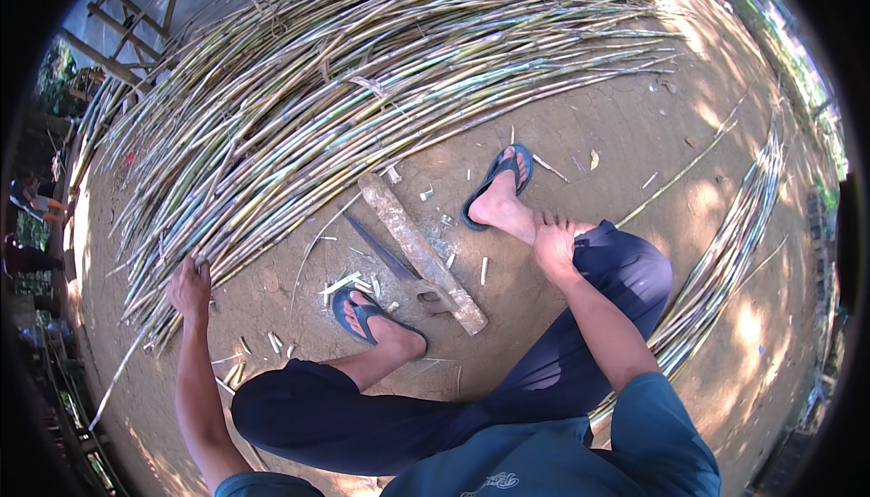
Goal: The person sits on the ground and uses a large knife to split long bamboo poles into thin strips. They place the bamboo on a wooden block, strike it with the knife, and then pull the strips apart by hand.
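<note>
At the near left end of a large heap of thin bamboo poles (299, 135), my left hand (190, 290) is closed on the end of a pole. Its fingertips are partly hidden among the pole ends. My right hand (554, 245) lies over my right shin beside the rolled trouser cuff, fingers somewhat spread, holding nothing. Between my feet a rough wooden plank (421, 252) lies aslant on the ground. A handsaw (381, 250) rests alongside it, the dark blade pointing away from me and the handle near my left foot.
Short cut pieces of bamboo (340, 283) and pale sawdust lie around the plank. A smaller bundle of thin poles (725, 243) lies on the ground at the right. A single pole (680, 171) stretches across the dirt beyond my right knee. A wooden frame (136, 21) stands at the far left.
</note>
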### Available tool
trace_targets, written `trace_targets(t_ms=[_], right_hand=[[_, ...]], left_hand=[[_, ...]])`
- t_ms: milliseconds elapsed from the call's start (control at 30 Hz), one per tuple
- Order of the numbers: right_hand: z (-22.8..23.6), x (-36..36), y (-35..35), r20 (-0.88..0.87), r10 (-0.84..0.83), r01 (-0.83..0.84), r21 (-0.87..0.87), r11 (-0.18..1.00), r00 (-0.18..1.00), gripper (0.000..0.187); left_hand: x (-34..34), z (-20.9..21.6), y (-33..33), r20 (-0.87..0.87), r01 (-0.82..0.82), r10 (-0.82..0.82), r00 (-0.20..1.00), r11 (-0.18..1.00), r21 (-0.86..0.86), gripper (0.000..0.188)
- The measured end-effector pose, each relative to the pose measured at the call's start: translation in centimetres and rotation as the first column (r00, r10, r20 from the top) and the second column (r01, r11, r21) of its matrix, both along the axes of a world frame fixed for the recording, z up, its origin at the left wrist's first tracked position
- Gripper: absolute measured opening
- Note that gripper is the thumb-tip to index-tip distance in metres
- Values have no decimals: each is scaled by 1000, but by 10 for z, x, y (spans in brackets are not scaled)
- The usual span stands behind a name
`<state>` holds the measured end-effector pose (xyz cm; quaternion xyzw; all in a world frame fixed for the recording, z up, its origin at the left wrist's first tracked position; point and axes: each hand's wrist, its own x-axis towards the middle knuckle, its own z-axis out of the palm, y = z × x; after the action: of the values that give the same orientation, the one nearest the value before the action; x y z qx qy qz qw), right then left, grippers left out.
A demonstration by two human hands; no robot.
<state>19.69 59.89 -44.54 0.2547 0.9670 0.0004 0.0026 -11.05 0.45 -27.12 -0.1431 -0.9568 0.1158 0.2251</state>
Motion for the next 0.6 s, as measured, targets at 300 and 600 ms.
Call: trace_targets(t_ms=[300, 600], right_hand=[[94, -160, -51, 45, -573, -294, -824, -485, 818, 86], [204, -240, -128, 137, -737, -717, -172, -675, 661, 27]], left_hand=[[84, 59, -118, -416, 193, -206, 885, 978, -74, 34], [144, 96, -236, -498, -78, -18, 867, 982, -171, 37]])
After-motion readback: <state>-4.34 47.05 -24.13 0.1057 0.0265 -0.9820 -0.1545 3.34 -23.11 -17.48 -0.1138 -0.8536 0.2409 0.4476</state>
